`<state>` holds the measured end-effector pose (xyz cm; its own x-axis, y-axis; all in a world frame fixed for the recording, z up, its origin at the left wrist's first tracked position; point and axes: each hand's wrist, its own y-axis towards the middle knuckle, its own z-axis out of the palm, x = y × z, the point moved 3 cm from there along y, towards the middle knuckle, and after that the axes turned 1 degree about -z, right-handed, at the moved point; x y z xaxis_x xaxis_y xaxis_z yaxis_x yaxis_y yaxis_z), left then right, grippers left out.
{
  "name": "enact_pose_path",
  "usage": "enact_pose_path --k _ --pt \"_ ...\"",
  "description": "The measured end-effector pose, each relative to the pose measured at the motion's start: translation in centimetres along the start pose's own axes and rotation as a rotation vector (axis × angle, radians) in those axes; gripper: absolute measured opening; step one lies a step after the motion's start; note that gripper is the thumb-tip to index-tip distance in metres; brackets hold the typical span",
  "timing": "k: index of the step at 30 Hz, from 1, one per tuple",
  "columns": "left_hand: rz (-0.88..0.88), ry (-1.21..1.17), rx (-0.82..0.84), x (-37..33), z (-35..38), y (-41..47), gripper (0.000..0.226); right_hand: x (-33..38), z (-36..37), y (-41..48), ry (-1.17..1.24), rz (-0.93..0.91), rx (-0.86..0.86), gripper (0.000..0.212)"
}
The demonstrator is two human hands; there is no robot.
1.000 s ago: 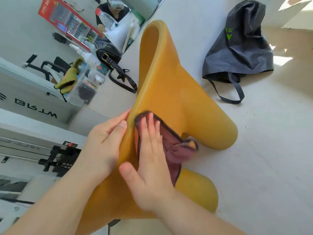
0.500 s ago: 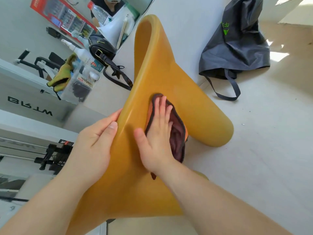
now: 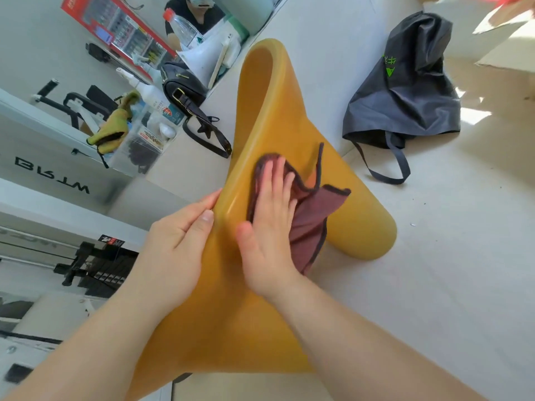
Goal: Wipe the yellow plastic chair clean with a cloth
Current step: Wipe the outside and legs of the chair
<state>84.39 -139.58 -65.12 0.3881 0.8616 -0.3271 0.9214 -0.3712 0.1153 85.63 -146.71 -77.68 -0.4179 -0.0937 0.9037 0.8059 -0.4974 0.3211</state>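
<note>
Head view: yellow chair (image 3: 278, 125) at centre of frame, on pale floor (image 3: 434, 285). Right hand (image 3: 269, 227) spread flat, fingers straight, pressing maroon cloth (image 3: 312, 215) onto chair surface at mid-frame. Cloth corner loose at right of hand. Left hand (image 3: 176, 241) at centre left, fingers nearly straight, laid against chair rim. Grey bag (image 3: 405, 91) at upper right, on floor, well apart from chair.
</note>
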Motion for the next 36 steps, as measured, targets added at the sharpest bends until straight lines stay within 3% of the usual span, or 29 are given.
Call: enact_pose_path --k 5,12,20,28,33,36 --pt "-0.002 0.082 -0.020 0.6 0.1 0.4 0.035 -1.5 5.0 -10.2 -0.026 0.157 0.071 0.098" --pt "0.059 0.152 -0.057 0.3 0.2 0.5 0.036 -4.3 7.8 -16.6 -0.253 0.165 0.131 0.094" --pt "0.261 0.295 -0.333 4.1 -3.0 -4.8 0.037 -11.8 7.4 -22.8 -0.389 0.339 0.054 0.091" --pt "0.318 0.392 -0.419 16.8 -6.0 -14.7 0.046 -8.0 13.6 -25.9 -0.435 0.199 -0.040 0.104" --pt "0.346 0.350 -0.447 22.5 -6.6 -18.1 0.048 -3.3 19.4 -27.4 -0.508 -0.111 0.051 0.095" --pt "0.337 0.303 -0.431 26.0 -7.1 -19.7 0.049 -3.3 18.4 -26.0 -0.543 -0.200 -0.051 0.080"
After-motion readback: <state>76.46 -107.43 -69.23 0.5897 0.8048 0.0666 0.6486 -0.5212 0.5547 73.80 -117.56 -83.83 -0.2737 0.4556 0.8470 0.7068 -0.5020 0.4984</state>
